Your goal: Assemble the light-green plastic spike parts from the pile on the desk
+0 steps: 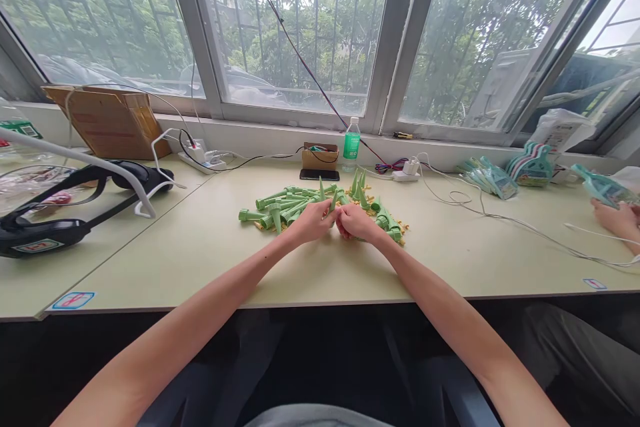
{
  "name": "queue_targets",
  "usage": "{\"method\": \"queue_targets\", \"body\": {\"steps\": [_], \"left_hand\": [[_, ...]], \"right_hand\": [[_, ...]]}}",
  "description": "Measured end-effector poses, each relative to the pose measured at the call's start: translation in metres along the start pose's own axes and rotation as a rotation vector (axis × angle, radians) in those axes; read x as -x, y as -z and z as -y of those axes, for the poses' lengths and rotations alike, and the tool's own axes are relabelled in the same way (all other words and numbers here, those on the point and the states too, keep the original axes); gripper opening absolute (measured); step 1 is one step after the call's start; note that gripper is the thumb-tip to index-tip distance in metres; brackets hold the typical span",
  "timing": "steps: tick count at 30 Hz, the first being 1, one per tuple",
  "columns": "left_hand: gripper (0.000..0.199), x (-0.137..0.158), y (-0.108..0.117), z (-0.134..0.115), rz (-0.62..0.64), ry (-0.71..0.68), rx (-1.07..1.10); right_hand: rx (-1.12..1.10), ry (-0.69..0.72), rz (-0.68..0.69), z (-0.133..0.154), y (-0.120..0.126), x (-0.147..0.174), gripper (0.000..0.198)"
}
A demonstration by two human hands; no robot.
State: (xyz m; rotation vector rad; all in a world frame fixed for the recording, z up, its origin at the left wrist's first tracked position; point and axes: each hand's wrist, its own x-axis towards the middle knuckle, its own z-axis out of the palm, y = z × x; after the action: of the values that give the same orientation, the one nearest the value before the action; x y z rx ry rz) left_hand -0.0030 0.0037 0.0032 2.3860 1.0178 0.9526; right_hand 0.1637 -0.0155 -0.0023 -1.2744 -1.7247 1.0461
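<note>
My left hand (314, 221) and my right hand (354, 222) meet over the middle of a pale green table (210, 260). Together they pinch one green plastic cone spike (334, 199) that points upward between the fingertips. Behind and around the hands lies a pile of green cone spikes (283, 207), several lying flat at the left and several standing upright at the back. More green pieces (389, 223) and small yellow parts (403, 225) lie to the right of my right hand.
A green-labelled water bottle (351, 144), a small cardboard box (320, 156) and a phone (319, 175) stand behind the pile. Power strips and cables (480, 213) cross the table. A black headset (60, 213) lies left. Another person's hand (617, 219) works at the right edge.
</note>
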Motion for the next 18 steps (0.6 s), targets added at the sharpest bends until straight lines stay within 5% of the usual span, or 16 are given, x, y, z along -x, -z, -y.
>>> {"method": "queue_targets", "body": {"steps": [18], "left_hand": [[0.05,-0.0003,0.0036,-0.0057,0.034,-0.002,-0.03]], "right_hand": [[0.113,0.052,0.042,0.003,0.0056,0.0038,0.04]]}}
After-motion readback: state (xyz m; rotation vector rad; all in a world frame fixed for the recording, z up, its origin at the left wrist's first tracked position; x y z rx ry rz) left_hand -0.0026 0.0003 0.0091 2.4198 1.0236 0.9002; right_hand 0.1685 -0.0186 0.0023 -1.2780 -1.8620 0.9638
